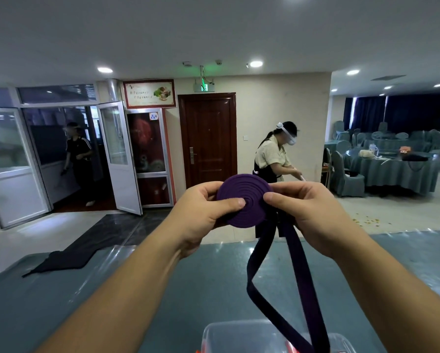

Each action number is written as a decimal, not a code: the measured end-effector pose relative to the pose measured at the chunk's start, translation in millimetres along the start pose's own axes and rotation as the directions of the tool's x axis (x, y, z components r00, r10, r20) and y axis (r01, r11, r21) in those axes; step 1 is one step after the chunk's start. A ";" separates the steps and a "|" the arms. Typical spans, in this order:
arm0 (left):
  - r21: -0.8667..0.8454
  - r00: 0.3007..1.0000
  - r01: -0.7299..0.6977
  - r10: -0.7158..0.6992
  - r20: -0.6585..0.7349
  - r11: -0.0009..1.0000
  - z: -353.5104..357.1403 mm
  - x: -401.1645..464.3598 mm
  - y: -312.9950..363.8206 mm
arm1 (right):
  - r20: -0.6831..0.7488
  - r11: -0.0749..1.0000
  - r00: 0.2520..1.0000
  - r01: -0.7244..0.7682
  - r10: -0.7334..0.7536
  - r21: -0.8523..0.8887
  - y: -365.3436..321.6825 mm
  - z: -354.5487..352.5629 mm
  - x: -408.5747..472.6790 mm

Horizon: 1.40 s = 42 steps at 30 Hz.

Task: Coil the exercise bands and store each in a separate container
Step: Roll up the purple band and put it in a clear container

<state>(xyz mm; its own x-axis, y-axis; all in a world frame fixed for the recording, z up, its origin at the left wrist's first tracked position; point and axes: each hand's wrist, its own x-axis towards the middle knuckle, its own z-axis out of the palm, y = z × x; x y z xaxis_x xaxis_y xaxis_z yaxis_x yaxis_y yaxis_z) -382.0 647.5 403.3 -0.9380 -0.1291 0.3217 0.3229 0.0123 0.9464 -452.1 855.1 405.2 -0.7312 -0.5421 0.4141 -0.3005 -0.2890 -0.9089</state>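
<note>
Above the teal-covered table (112,301), I hold the purple rubber exercise band (243,201), mostly wound into a flat spiral disc whose face is turned toward me. My left hand (203,212) pinches the disc with its thumb at the centre while my right hand (313,212) grips its right edge, and the loose tail hangs straight down. Its end dips toward the clear plastic container (239,335) at the near edge; I cannot tell what is inside.

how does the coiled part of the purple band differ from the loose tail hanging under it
The coiled part is a tight flat spiral disc held up between the left hand and right hand; the loose tail hangs free as two long strands, one twisted. The coil looks lighter purple, the tail darker. Both are one purple band.
</note>
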 end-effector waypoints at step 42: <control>-0.063 0.999 0.021 -0.023 -0.023 0.998 4.0 -6.4 -7.6 | -0.210 0.978 0.967 0.172 -0.145 0.114 17.0 12.7 -9.8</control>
<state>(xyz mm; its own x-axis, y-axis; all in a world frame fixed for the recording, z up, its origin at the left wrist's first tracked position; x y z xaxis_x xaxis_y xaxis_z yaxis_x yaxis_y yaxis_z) -378.9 652.2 394.2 -0.9420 -0.1520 0.2992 0.3100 -0.0533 0.9492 -442.3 845.4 386.3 -0.7917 -0.3166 0.5225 -0.3498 -0.4663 -0.8126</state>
